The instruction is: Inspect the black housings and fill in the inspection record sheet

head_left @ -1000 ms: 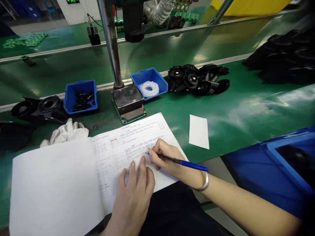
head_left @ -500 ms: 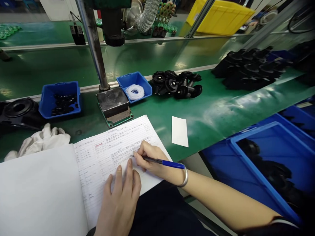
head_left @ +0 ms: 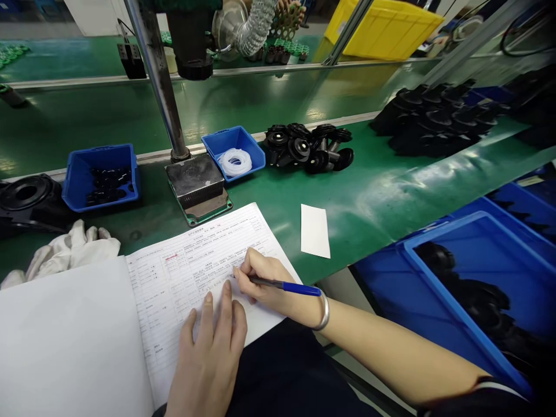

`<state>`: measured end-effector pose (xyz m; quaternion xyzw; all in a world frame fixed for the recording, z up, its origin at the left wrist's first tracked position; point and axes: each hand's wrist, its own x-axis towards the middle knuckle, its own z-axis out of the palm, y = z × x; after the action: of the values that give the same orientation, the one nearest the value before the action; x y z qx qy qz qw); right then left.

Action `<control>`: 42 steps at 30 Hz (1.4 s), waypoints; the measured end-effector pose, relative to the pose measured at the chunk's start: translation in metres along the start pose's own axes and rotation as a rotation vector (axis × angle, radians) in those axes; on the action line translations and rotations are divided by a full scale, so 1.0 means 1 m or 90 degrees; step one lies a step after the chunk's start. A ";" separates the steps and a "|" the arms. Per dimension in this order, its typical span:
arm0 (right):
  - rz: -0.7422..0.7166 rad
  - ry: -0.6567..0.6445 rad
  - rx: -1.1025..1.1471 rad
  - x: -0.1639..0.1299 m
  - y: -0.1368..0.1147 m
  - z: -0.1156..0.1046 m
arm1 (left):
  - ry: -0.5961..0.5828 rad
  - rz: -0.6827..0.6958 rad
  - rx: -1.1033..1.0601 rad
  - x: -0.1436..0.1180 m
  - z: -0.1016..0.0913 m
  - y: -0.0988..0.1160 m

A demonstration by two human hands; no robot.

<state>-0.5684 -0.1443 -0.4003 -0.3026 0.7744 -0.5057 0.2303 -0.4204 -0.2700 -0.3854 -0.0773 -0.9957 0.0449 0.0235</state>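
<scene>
On the green workbench (head_left: 391, 191), the open logbook (head_left: 130, 313) is taken as the reference for all positions. Largest item first: the blue crate (head_left: 473, 278) stands well to the right of the logbook, off the bench edge, with dark parts inside. A large heap of black parts (head_left: 438, 119) lies far beyond and to the right of the logbook. The press column (head_left: 158, 81) rises beyond the logbook, its metal base block (head_left: 197, 185) just past the logbook's far edge. The logbook itself lies at the near edge of the bench, left page blank, right page printed with a form. A black housing (head_left: 28, 200) sits beyond the logbook's left corner. A blue bin of small black pieces (head_left: 101, 174) stands beyond the logbook, left of the base block; a second blue bin holding white rings (head_left: 234, 152) stands right of the block. A smaller cluster of black wheels (head_left: 310, 147) lies right of that bin. White gloves (head_left: 65, 249) touch the logbook's far left edge. A white slip (head_left: 315, 230) lies just right of the logbook.

Left hand (head_left: 208, 359): flat, fingers extended, pressing the printed page; it grasps nothing. Right hand (head_left: 264, 281): fingers closed round a blue pen (head_left: 282, 284), tip on the printed page just beside the left fingertips. A silver bangle (head_left: 324, 310) circles the right wrist
</scene>
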 end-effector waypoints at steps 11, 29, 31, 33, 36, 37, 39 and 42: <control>0.011 0.007 -0.021 0.000 0.000 0.001 | 0.001 0.005 0.006 -0.001 0.001 -0.001; 0.000 0.025 -0.029 -0.002 0.000 0.003 | -0.001 -0.002 0.025 -0.001 0.001 0.000; 0.002 0.031 -0.047 -0.001 -0.001 0.004 | 0.024 -0.006 0.023 -0.001 0.003 -0.001; 0.008 0.036 -0.064 0.000 -0.002 0.005 | 0.040 -0.011 0.023 0.000 0.004 -0.001; -0.006 0.048 -0.076 0.000 -0.005 0.004 | 0.035 -0.017 0.026 -0.001 0.005 -0.001; -0.014 0.051 -0.069 -0.001 -0.005 0.004 | 0.032 -0.016 0.027 -0.001 0.005 -0.001; -0.019 0.053 -0.047 -0.003 -0.007 0.003 | 0.038 -0.015 0.026 -0.002 0.005 0.000; -0.018 0.052 -0.037 -0.006 -0.007 0.002 | 0.044 -0.026 0.022 -0.004 0.004 0.001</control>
<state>-0.5613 -0.1429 -0.3945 -0.2989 0.7933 -0.4981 0.1821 -0.4165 -0.2695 -0.3902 -0.0582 -0.9948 0.0588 0.0601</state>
